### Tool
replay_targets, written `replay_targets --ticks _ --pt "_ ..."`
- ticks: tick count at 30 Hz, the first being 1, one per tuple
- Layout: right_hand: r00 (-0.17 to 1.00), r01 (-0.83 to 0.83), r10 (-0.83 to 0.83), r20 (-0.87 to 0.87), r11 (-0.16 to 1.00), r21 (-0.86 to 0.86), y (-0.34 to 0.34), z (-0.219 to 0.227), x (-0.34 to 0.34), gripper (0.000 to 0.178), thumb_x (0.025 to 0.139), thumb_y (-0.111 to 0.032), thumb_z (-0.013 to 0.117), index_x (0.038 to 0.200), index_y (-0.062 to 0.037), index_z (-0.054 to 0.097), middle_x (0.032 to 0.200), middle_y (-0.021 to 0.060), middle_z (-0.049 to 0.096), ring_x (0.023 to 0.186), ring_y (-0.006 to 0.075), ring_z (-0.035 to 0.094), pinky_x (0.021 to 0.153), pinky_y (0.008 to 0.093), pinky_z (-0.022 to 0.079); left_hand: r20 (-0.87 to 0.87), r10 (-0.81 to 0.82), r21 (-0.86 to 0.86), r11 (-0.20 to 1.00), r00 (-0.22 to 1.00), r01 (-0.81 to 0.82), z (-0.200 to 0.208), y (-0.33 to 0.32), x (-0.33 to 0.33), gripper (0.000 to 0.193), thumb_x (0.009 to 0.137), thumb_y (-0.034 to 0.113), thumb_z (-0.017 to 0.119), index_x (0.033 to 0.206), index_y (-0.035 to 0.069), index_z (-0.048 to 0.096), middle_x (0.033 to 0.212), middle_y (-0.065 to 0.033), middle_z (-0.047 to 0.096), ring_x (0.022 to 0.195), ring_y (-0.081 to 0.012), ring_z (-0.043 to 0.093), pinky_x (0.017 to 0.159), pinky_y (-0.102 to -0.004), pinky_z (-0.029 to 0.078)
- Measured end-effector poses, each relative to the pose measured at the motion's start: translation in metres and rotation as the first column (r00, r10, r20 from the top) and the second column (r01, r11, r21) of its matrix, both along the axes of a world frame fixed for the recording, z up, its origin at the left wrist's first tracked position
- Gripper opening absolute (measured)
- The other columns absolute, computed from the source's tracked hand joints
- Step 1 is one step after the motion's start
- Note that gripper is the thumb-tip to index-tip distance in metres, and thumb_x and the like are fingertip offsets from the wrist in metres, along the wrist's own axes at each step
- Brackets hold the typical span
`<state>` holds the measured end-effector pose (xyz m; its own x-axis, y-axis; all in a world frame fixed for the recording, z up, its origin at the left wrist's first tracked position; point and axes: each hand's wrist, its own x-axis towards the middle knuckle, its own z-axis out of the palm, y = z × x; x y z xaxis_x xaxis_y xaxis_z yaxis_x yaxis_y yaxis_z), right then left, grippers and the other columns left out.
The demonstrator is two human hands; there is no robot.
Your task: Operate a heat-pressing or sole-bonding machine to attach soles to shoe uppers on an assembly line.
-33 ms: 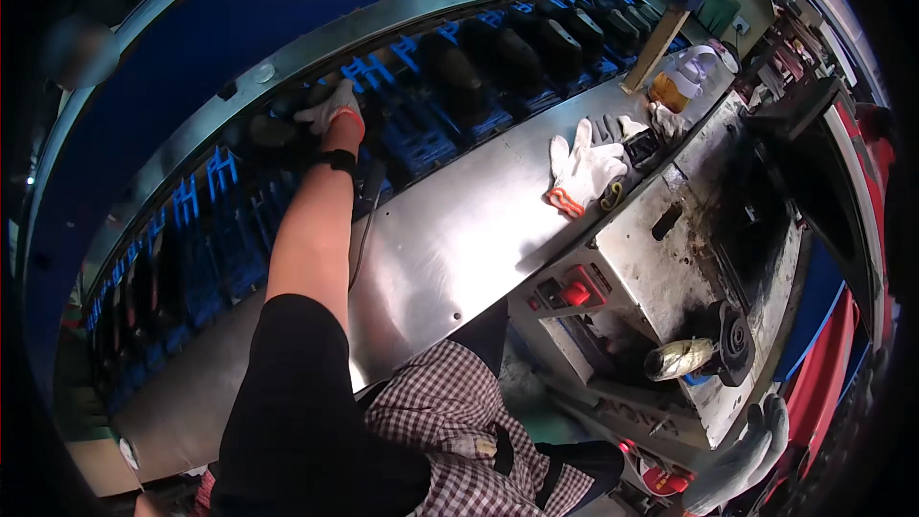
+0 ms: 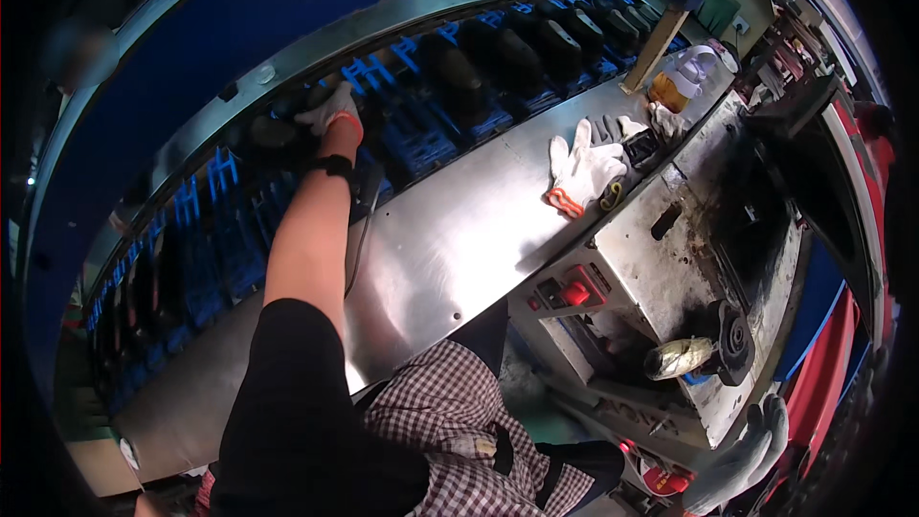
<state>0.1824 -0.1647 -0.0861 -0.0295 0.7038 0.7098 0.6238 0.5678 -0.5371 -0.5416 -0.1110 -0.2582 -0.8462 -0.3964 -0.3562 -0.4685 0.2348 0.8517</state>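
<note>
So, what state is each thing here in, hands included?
Left hand: gloved, reaching among the blue racks; grip unclear.
Right hand: gloved, fingers extended, holding nothing visible.
Loose white glove: unworn, lying on the metal ledge.
Bottle of amber liquid: partly filled.
Red switch: setting unclear.

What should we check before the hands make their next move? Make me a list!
1. Left hand gloved? Ok: a pale glove covers it.
2. Left hand's grip? Cannot tell: it's dark there by the blue racks.
3. Right hand gloved? Ok, and it's well apart from the racks.
4. Cable well away from the left forearm? Not ok: it hangs close beside it.
5. Metal ledge tidy? Not ok: loose gloves lie there.
</note>
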Motion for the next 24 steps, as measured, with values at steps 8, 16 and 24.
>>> replay_targets --ticks 8,16,24 --pt "0.935 -0.178 0.122 -0.333 0.974 -0.143 0.026 0.021 -0.009 0.036 0.106 -0.010 0.045 0.133 0.0072 0.060 0.138 0.0174 0.060 0.125 0.0248 0.060 0.106 0.0369 0.048 -0.215 -0.664 0.881 0.185 0.716 0.436 0.056 -0.088 0.116 0.033 0.090 0.033 0.058 0.112 0.010 0.067 0.111 -0.0097 0.073 0.101 -0.0292 0.070 0.089 -0.0505 0.056" --pt "0.672 -0.708 0.630 -0.390 0.393 -0.586 0.081 0.061 -0.128 0.068 0.104 -0.031 0.058 0.160 -0.0016 0.035 0.145 0.0154 0.054 0.126 0.0237 0.059 0.104 0.0380 0.050 -0.396 -0.828 0.918 -0.362 0.397 0.160 0.132 -0.079 0.291 0.079 0.079 0.025 0.061 0.151 -0.005 0.044 0.147 -0.0277 0.054 0.132 -0.0435 0.056 0.117 -0.0552 0.043" --pt "0.464 -0.870 0.505 -0.728 0.101 -0.483 0.097 0.070 -0.123 0.090 0.098 -0.048 0.064 0.164 -0.0111 0.016 0.144 0.0144 0.051 0.123 0.0206 0.061 0.094 0.0380 0.058 -0.392 -0.913 0.913 -0.372 0.111 0.166 0.179 -0.015 0.393 0.063 0.089 0.030 0.057 0.143 -0.001 0.053 0.134 -0.0224 0.065 0.118 -0.0353 0.068 0.108 -0.0497 0.054"
